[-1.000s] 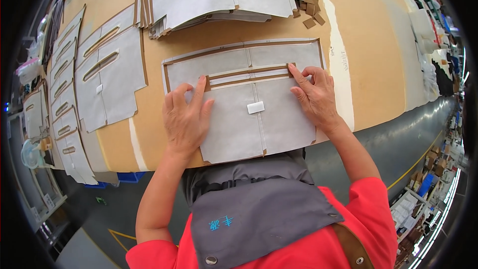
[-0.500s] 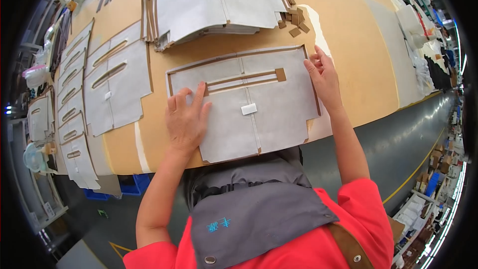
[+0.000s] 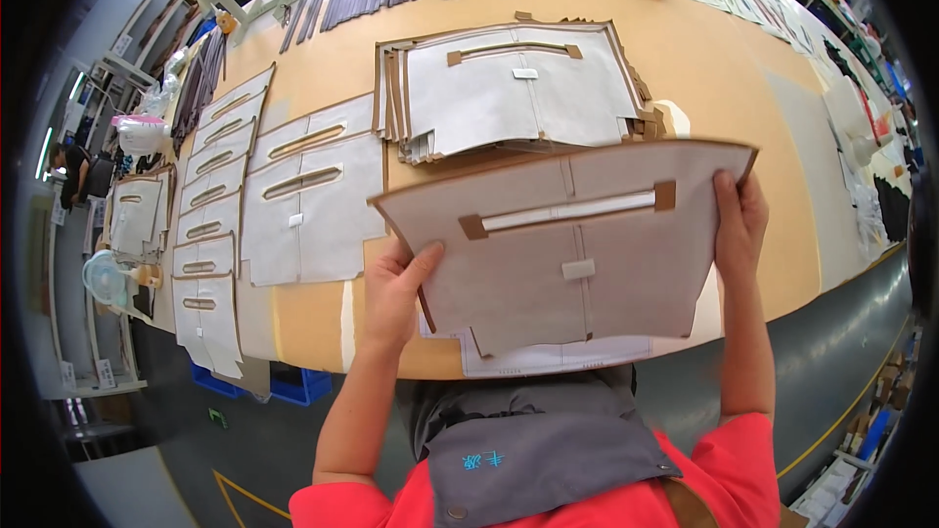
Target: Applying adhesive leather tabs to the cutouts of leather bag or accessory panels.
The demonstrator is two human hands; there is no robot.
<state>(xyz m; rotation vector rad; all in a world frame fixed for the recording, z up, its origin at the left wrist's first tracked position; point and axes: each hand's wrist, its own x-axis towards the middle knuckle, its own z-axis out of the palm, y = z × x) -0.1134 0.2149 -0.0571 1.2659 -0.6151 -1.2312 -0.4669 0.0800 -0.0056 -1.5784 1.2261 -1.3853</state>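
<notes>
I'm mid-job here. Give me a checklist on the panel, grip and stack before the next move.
1. Left hand gripping the panel's left edge: ok.
2. Right hand gripping the right edge of the grey panel: ok.
3. Panel held above the table: ok, with a white sheet partly showing beneath it.
4. Brown tabs at both ends of the slot: ok, both present.
5. Panel's underside clean: cannot tell, it faces away.
6. Stack edges flush: not ok, they fan out at the left.
</notes>
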